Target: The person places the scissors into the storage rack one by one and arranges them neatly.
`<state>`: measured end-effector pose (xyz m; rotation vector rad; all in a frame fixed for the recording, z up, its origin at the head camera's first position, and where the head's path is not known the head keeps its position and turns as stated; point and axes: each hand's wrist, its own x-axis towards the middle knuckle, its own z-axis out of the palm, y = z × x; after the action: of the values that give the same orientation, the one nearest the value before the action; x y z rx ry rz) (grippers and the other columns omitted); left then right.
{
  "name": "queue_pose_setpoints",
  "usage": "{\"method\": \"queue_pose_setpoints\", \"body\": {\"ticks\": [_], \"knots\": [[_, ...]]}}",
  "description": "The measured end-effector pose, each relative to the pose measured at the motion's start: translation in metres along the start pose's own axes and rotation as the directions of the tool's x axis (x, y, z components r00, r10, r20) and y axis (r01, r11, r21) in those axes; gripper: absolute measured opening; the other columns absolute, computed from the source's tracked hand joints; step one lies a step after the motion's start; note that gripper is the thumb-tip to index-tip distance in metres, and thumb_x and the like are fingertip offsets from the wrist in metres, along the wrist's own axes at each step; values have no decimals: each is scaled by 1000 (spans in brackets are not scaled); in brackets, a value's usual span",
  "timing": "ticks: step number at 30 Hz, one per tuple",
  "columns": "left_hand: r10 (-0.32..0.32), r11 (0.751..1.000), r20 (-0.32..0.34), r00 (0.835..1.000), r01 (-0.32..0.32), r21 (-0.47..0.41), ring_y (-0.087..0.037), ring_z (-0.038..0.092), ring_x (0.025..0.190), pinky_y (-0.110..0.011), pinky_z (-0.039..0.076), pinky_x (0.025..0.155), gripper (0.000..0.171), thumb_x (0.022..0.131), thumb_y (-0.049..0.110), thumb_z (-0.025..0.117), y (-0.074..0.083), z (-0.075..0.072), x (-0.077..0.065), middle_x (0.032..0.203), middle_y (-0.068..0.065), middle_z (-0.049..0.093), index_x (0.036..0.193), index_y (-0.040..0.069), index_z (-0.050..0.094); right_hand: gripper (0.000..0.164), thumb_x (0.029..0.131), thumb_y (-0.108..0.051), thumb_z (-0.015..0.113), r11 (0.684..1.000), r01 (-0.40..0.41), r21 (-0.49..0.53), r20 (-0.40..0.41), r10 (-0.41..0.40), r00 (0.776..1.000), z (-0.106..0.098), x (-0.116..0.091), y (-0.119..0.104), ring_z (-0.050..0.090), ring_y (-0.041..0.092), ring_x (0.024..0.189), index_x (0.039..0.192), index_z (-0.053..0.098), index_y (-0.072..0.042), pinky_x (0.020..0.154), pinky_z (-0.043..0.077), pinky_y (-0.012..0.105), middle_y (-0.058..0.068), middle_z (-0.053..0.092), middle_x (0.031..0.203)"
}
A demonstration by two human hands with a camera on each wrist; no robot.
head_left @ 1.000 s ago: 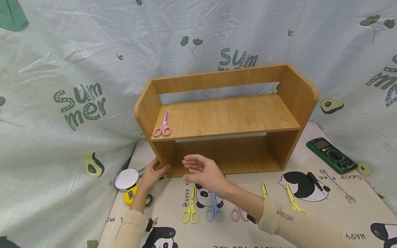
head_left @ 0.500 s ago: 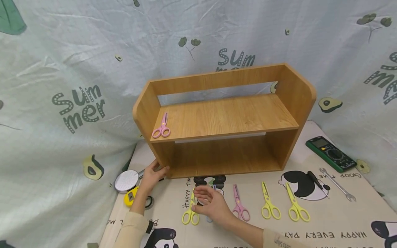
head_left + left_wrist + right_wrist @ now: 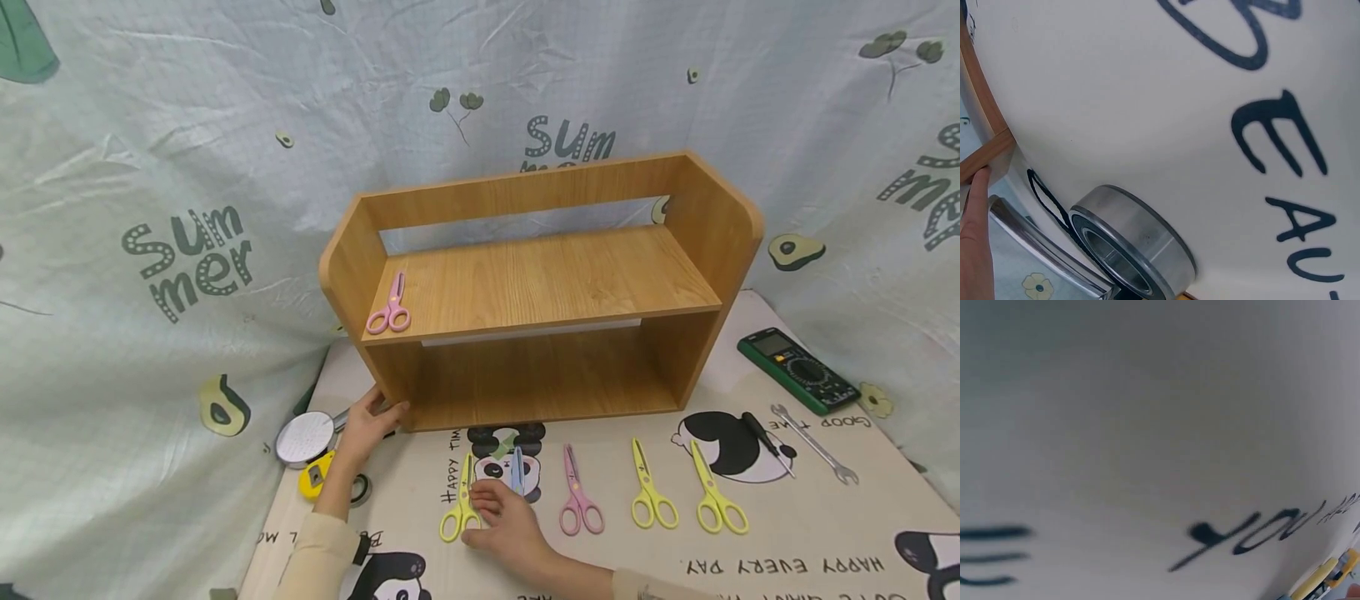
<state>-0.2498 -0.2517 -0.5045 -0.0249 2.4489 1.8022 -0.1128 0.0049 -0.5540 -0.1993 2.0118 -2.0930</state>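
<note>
In the head view, my left hand (image 3: 363, 429) holds the lower left front corner of a two-tier wooden desk shelf (image 3: 555, 283), its thumb at the front edge. The left wrist view shows one finger (image 3: 975, 237) against the wood (image 3: 988, 156). My right hand (image 3: 513, 529) is low over the table, fingers loosely bent, beside yellow scissors (image 3: 465, 492); whether it touches them I cannot tell. It covers the handles of blue scissors (image 3: 517, 467). Pink scissors (image 3: 395, 304) lie on the upper tier's left end.
Right of that hand lie pink scissors (image 3: 575, 492) and two yellow pairs (image 3: 647, 487). Farther right are a screwdriver (image 3: 761, 437), a wrench (image 3: 813, 446) and a green-edged multimeter (image 3: 798, 371). Beside my left arm are a round white-faced object (image 3: 305, 437), a tape measure (image 3: 317, 475) and a metal ring (image 3: 1135, 244).
My right hand has moved down from in front of the lower tier to the table beside the yellow scissors, uncovering the scissors to its right. My left hand stays at the shelf corner.
</note>
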Motion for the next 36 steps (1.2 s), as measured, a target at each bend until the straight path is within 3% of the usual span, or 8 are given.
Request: {"method": "queue_pose_setpoints", "body": {"ticks": [9,15,22,27,32,36], "knots": [[-7,1000,-7,1000,7,0,-39,37,154,-55,51,112,78,100,22,70,1,1,1,170,-16,32,166,18,28,69,62,15,75,984,6,-181,-62,-17,998,13,5,-1,63,39,122,129,56,11,111,51,45,24,62,129],[-3,1000,-10,1000,3,3,-39,38,154,-54,51,112,76,101,20,68,3,2,1,170,-16,32,166,17,28,73,62,15,80,937,6,-350,-61,-30,998,16,4,-3,64,37,119,130,55,8,106,55,44,19,63,125],[-1,1000,-6,1000,1,-2,-41,46,148,-53,52,112,77,101,20,68,4,2,1,169,-17,32,166,18,27,68,56,17,75,886,111,-449,-71,-159,985,20,2,-1,65,29,104,121,58,7,99,61,38,11,63,111],[-8,1000,-9,1000,8,2,-40,39,153,-54,52,112,77,101,21,68,2,2,1,170,-16,30,166,18,27,63,56,16,77,846,105,-523,-83,-174,981,23,5,0,65,24,98,115,60,3,94,60,36,7,61,106],[-28,1000,-10,1000,28,7,-39,35,155,-53,51,113,78,101,22,68,-1,2,1,171,-15,28,167,17,25,57,55,17,71,811,105,-576,-83,-186,979,23,7,0,59,18,89,109,61,2,83,56,33,5,61,99],[-33,999,-12,999,33,6,-39,35,155,-53,51,113,79,101,23,68,-2,1,0,171,-15,28,167,17,24,60,55,17,69,792,86,-604,-71,-161,984,23,8,-2,53,17,89,113,61,2,78,53,32,4,59,98]]}}
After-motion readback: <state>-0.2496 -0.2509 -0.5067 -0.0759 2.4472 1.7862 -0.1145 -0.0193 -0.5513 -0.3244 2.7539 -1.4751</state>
